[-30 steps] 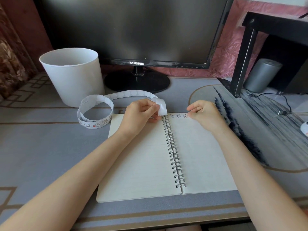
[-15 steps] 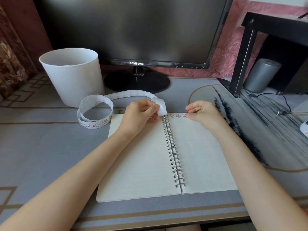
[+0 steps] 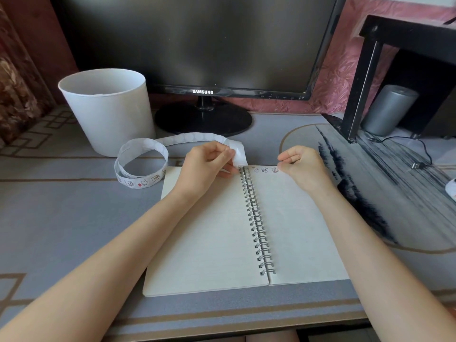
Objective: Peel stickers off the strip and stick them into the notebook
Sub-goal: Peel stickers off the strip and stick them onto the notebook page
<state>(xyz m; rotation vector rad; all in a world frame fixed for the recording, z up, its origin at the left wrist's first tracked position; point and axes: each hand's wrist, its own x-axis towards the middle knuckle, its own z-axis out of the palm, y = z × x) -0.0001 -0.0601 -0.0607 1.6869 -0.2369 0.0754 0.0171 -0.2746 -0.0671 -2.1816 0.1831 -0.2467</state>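
- Head view: left hand (image 3: pixel 207 166) pinches the free end of the strip (image 3: pixel 148 143) over the notebook (image 3: pixel 214 243) spiral.
- Curled right hand (image 3: pixel 304 166), fingertips pressed together beside three stickers (image 3: pixel 264 170) on the right page; whether it pinches anything, cannot tell.

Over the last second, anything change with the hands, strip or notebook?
Nothing visibly moved. The left hand still pinches the end of the white paper sticker strip over the open spiral-bound notebook; the right hand stays curled beside the three small cartoon stickers on the right page.

Bright daylight, sharp, wide-angle edge distortion.
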